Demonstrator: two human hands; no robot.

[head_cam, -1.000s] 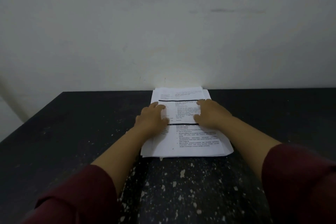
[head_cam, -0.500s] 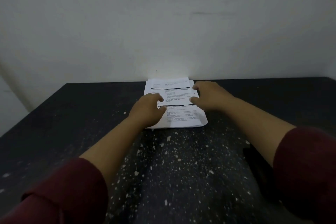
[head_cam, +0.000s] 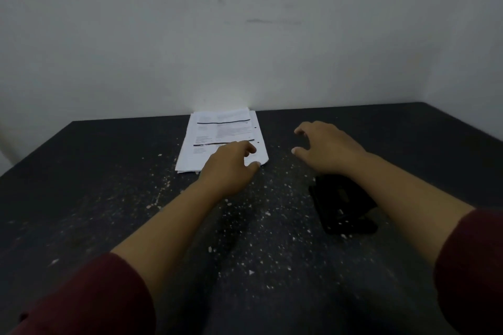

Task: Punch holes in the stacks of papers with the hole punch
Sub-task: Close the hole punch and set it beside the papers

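A stack of printed white papers (head_cam: 215, 139) lies flat on the dark table against the far wall, with two punched holes along its right edge. My left hand (head_cam: 231, 166) rests over the stack's near right corner with loosely bent fingers, gripping nothing that I can see. My right hand (head_cam: 324, 148) hovers to the right of the stack, off the paper, fingers spread and slightly curled, holding nothing. The black hole punch (head_cam: 341, 207) sits on the table under my right forearm, partly hidden by it.
The dark table (head_cam: 95, 185) is strewn with small white paper bits across its middle. A plain white wall (head_cam: 245, 35) closes off the table's far edge. The table's left edge and far right corner are in view.
The stack now lies farther away by the wall. My right hand has lifted off the paper and moved right. The hole punch has come into view at the right.
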